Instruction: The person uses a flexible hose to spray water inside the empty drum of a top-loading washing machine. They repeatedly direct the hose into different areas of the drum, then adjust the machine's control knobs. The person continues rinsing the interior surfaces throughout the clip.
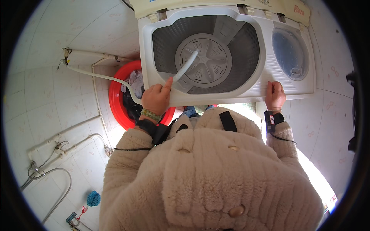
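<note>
One coat (231, 169) | left hand (156, 97): one hose (187, 66) | right hand (275, 97): one washer (216, 99)

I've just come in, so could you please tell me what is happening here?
Someone in a beige coat is at a twin-tub washing machine. The left hand holds a pale hose, its end over the wash tub; the right hand is at the machine's front edge. A red basin with clothes is to the left.

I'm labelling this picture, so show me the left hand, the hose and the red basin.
Left hand (155, 99): head view, back of the hand.
Hose (186, 66): head view, near its free end.
Red basin (115, 99): head view, left side.
</note>
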Tool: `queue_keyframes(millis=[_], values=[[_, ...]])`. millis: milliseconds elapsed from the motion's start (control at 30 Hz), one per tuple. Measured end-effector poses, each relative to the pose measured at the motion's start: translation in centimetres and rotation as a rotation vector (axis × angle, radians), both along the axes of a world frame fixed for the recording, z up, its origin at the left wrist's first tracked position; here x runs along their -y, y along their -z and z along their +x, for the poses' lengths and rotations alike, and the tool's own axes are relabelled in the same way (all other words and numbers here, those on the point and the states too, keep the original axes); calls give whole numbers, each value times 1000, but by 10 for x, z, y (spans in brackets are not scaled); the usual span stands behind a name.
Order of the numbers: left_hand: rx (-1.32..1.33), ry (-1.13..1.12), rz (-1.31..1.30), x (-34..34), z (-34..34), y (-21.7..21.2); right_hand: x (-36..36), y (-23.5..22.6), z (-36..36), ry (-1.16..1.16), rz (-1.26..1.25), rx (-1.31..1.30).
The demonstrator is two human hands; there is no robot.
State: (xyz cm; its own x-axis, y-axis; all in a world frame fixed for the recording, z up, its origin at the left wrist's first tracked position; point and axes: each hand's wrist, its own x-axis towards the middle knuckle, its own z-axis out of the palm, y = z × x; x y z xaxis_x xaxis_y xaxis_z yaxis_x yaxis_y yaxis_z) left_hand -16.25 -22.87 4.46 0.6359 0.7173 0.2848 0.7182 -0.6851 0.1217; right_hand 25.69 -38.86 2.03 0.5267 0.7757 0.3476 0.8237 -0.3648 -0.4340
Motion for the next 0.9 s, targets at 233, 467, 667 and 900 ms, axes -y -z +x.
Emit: queue_keyframes(millis=[233,467,667,900], values=[[18,37,-66,-6,1,0,0,1,0,-2,19,-14],[23,28,-133,-8,1,-2,-2,0,-1,-3,13,0],[46,44,-114,-8,0,-1,-1,-1,-2,-13,33,-2],[45,43,-97,-8,0,2,-2,-1,-1,-5,4,10]])
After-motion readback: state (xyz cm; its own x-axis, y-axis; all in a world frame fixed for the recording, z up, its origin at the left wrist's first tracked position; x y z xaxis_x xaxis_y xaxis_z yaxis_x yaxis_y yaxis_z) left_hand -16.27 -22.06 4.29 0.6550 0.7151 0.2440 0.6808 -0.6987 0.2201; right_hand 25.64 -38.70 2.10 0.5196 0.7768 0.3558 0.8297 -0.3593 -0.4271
